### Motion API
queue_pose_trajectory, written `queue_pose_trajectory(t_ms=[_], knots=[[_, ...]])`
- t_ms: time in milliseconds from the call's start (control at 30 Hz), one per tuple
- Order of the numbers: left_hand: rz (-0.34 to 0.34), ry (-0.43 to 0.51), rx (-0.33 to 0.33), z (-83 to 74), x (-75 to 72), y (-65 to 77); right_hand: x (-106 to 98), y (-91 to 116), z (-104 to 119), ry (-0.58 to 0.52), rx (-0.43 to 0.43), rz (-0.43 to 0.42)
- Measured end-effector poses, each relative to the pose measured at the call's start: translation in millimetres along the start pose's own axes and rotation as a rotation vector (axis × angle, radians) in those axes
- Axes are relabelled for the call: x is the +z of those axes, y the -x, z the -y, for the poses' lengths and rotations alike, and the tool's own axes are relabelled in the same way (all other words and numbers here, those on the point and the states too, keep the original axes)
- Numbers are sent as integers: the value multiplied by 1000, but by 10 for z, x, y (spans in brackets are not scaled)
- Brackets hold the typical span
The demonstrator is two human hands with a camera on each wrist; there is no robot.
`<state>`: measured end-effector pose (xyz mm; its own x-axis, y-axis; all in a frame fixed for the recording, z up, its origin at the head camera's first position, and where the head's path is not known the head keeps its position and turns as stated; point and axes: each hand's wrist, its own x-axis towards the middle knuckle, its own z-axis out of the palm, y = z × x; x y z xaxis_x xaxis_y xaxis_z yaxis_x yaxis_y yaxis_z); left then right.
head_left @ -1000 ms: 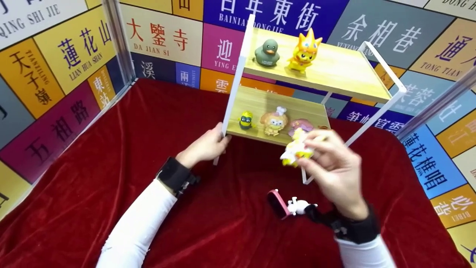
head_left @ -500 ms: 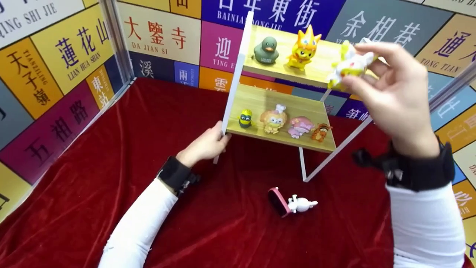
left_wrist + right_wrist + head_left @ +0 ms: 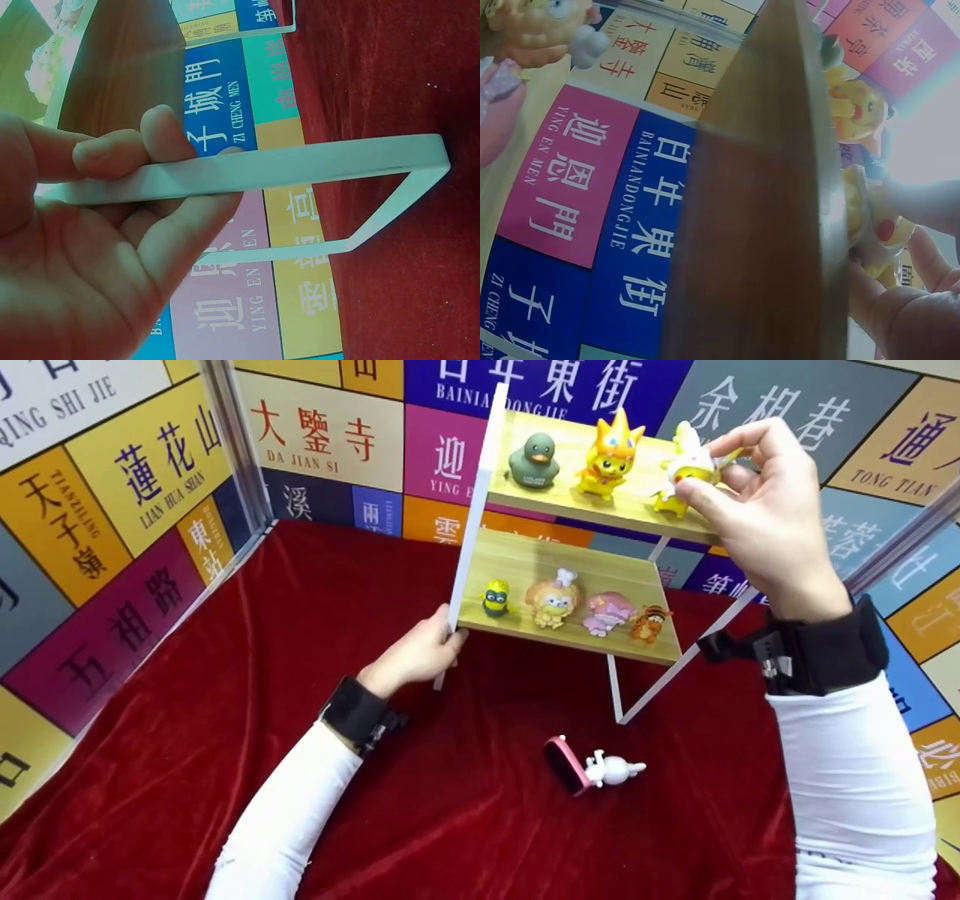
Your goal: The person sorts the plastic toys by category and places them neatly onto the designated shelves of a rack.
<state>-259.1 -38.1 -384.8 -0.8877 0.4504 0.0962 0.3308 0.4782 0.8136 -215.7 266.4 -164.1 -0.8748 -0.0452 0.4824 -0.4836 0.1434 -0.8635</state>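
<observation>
My left hand (image 3: 412,656) grips the white metal post (image 3: 322,161) on the left side of a two-tier shelf, fingers and thumb wrapped round it. At the right part of the upper board (image 3: 555,499), my right hand (image 3: 780,514) pinches a yellow figurine in a white outfit (image 3: 684,472) between thumb and fingers. The figurine is upright, its feet right at the board. To its left stand a yellow figurine with an orange spiky hood (image 3: 609,457) and a green duck (image 3: 535,461). In the right wrist view, the held figurine (image 3: 870,225) shows beside the board's edge.
The lower board (image 3: 510,556) bears a minion (image 3: 496,598), a fluffy figurine with a chef hat (image 3: 553,604), a pink-hatted figurine (image 3: 607,615) and a small tiger (image 3: 649,624). A white figurine with a pink-rimmed piece (image 3: 611,770) lies on the red cloth (image 3: 450,810). Printed walls stand behind.
My right hand has carried the yellow-and-white figurine from in front of the lower board up to the right part of the upper board. The left hand keeps its grip on the post.
</observation>
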Motion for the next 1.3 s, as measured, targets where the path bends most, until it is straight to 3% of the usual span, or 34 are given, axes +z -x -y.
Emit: queue_pose_trajectory(t_ms=[233,700,1300], knots=[[6,5,12,-44,-38,-2,5,-41,14,23,5,6],[26,41,-2,22,-25,10,34,-72,-21,32,39,43],[13,21,-10,4,-8,0,37,-56,-77,23,26,10]])
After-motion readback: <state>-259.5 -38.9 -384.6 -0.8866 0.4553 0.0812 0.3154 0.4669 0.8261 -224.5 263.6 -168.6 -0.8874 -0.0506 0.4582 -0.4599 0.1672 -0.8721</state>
